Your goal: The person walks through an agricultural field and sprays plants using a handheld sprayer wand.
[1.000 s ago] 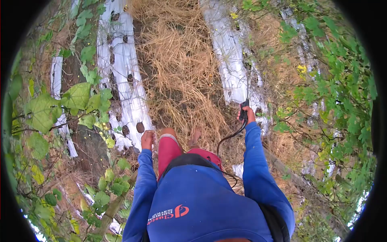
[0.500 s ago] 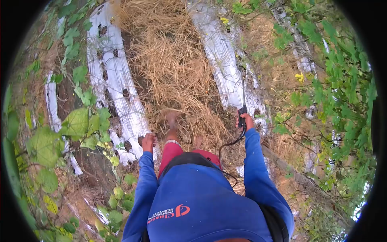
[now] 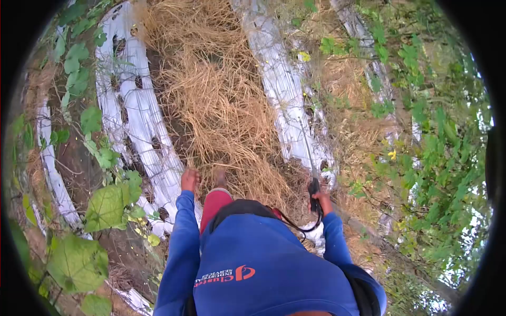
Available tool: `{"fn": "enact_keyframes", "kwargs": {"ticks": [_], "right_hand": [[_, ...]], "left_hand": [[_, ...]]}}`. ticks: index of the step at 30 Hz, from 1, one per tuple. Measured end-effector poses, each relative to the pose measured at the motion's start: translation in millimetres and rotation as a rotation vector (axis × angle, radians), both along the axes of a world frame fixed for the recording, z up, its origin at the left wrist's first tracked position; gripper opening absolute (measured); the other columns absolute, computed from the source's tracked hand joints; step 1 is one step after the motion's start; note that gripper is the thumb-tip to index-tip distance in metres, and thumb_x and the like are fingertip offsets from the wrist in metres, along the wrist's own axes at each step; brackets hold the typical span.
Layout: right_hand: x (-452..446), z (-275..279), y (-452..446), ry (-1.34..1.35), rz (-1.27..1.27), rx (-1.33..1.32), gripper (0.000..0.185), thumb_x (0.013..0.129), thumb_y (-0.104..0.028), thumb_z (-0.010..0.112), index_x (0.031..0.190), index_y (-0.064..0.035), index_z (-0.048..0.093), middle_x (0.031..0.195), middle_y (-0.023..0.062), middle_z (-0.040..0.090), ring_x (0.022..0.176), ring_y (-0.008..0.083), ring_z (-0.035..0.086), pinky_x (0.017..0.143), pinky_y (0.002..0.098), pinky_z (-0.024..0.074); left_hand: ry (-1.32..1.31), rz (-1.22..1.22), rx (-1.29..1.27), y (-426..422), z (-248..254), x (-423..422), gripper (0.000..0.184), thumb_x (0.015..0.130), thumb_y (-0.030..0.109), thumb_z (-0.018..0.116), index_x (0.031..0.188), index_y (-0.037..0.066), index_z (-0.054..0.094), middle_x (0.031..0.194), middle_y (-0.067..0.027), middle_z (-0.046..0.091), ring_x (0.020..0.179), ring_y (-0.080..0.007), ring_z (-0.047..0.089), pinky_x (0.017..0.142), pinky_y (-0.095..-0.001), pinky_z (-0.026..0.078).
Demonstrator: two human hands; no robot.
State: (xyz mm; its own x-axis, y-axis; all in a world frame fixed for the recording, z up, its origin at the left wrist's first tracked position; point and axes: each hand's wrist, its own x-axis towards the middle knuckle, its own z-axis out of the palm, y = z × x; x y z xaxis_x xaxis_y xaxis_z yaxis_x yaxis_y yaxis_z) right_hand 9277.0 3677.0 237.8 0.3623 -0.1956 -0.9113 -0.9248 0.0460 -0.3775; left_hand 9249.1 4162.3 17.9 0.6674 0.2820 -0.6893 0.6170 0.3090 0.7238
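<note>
My right hand [image 3: 320,199] grips the black handle of a spray wand [image 3: 315,190]. Its thin lance [image 3: 307,145] points ahead over the white plastic sheeting. From the handle a dark hose [image 3: 289,221] loops back toward my waist. My left hand [image 3: 190,180] hangs free beside my left thigh, fingers loosely bent and a little apart, with nothing visible in it. Below it is the edge of another white plastic strip [image 3: 149,118]. My blue shirt covers the lower middle of the view.
Dry straw [image 3: 211,95] covers the path between two strips of torn white plastic [image 3: 279,79]. Leafy vines [image 3: 108,208] rise close on the left, and dense foliage [image 3: 448,152] stands on the right. A wooden pole [image 3: 390,247] slants at the lower right.
I have moved forward along the straw path, and the plastic strips have shifted in view. My left hand has swung slightly forward and loosened. The right hand keeps hold of the spray wand.
</note>
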Motion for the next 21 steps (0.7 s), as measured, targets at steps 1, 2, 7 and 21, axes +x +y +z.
{"fn": "enact_keyframes", "kwargs": {"ticks": [1, 2, 7, 21], "right_hand": [[1.1, 20.4, 14.5, -0.02, 0.027, 0.054, 0.044, 0.073, -0.019, 0.048, 0.115, -0.0045, 0.049, 0.068, 0.0097, 0.053, 0.053, 0.0189, 0.056, 0.047, 0.0345, 0.0499], [2.7, 33.8, 25.2, -0.037, 0.052, 0.108, 0.046, 0.074, -0.018, 0.048, 0.118, -0.0043, 0.047, 0.069, 0.01, 0.054, 0.054, 0.0189, 0.056, 0.047, 0.0341, 0.0501], [33.8, 48.6, 55.2, -0.03, 0.09, 0.25, 0.052, 0.075, -0.017, 0.047, 0.125, -0.0048, 0.04, 0.073, 0.0105, 0.054, 0.054, 0.0186, 0.056, 0.047, 0.0339, 0.0501], [266.6, -59.5, 141.3, -0.247, -0.218, 0.399, 0.042, 0.073, -0.023, 0.048, 0.111, -0.0068, 0.051, 0.071, 0.0076, 0.054, 0.057, 0.0188, 0.052, 0.054, 0.0325, 0.0461]], "left_hand": [[-0.001, 0.001, -0.009, 6.8, -3.7, 6.9, 0.022, 0.085, 0.026, 0.045, 0.085, 0.005, 0.054, 0.066, 0.0001, 0.051, 0.053, -0.0074, 0.046, 0.045, -0.022, 0.04], [-0.005, -0.016, -0.032, 16.4, -8.2, 11.6, 0.022, 0.085, 0.028, 0.045, 0.085, 0.007, 0.054, 0.068, 0.0003, 0.052, 0.054, -0.0075, 0.047, 0.047, -0.0222, 0.041], [-0.051, -0.051, -0.047, 50.4, -19.3, 44.4, 0.023, 0.085, 0.031, 0.047, 0.085, 0.009, 0.055, 0.067, 0.0016, 0.051, 0.053, -0.0068, 0.047, 0.047, -0.0206, 0.041], [0.032, -0.041, -0.061, 86.5, 8.3, 109.9, 0.025, 0.083, 0.03, 0.046, 0.087, 0.007, 0.056, 0.071, -0.001, 0.052, 0.056, -0.0096, 0.049, 0.049, -0.0247, 0.042]]}}
